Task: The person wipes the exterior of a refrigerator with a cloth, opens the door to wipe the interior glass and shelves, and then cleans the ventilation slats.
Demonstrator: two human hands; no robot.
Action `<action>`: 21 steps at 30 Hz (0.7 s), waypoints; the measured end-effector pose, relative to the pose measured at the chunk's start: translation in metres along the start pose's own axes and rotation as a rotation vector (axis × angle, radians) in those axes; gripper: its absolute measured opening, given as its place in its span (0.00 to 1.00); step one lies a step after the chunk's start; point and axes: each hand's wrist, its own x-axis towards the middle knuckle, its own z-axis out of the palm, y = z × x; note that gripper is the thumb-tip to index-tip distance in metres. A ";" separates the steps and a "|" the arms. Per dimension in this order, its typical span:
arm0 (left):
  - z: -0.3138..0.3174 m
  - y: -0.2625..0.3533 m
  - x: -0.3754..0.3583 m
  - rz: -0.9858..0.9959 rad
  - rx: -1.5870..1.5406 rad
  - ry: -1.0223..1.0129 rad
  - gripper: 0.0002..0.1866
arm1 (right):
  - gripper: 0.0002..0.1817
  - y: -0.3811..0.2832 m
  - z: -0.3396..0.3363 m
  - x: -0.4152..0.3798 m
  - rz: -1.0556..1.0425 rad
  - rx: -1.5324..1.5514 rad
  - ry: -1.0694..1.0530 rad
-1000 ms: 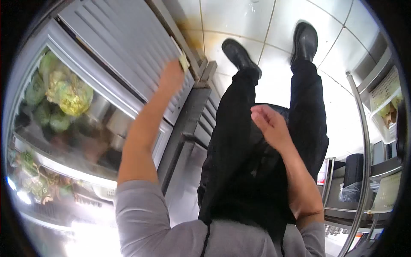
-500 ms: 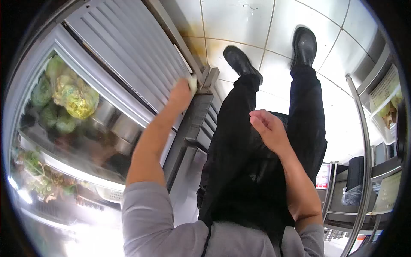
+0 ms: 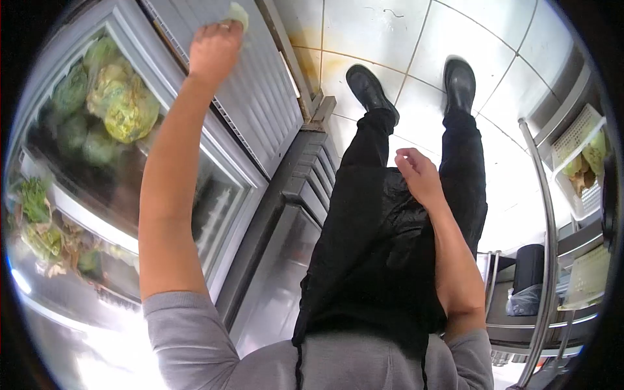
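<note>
My left hand (image 3: 214, 52) is closed on a pale yellowish cloth (image 3: 238, 14), which sticks out past the fingers. It presses against the grey ridged panel (image 3: 260, 97) at the bottom of a glass-door fridge. My right hand (image 3: 421, 179) hangs in front of the black apron (image 3: 370, 240), fingers loosely curled and apart, holding nothing. Behind the fridge glass, to the left of my left arm, sit yellow-green wrapped cabbages (image 3: 130, 117) and darker green round vegetables (image 3: 70, 90).
Steel cabinet fronts (image 3: 276, 273) adjoin the fridge. White floor tiles (image 3: 364, 32) with brown stains lie under my black boots (image 3: 459, 84). At right stands a steel rack (image 3: 551, 214) bearing a white plastic basket (image 3: 577, 136) with produce and a black cylinder (image 3: 528, 270) near clear plastic.
My left hand has moved with the cloth from the panel's near right corner up and left across the ridges. My right hand has shifted slightly rightward and up.
</note>
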 end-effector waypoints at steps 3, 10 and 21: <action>0.003 0.022 -0.011 -0.321 -0.284 -0.014 0.11 | 0.20 -0.028 -0.002 0.026 -0.274 -0.008 -0.001; -0.063 0.258 -0.060 -0.903 -1.860 0.106 0.15 | 0.31 -0.070 0.040 0.068 -0.700 0.298 -0.094; -0.106 0.396 -0.204 -1.567 -2.185 0.160 0.19 | 0.18 -0.044 0.109 0.127 0.199 0.632 -0.326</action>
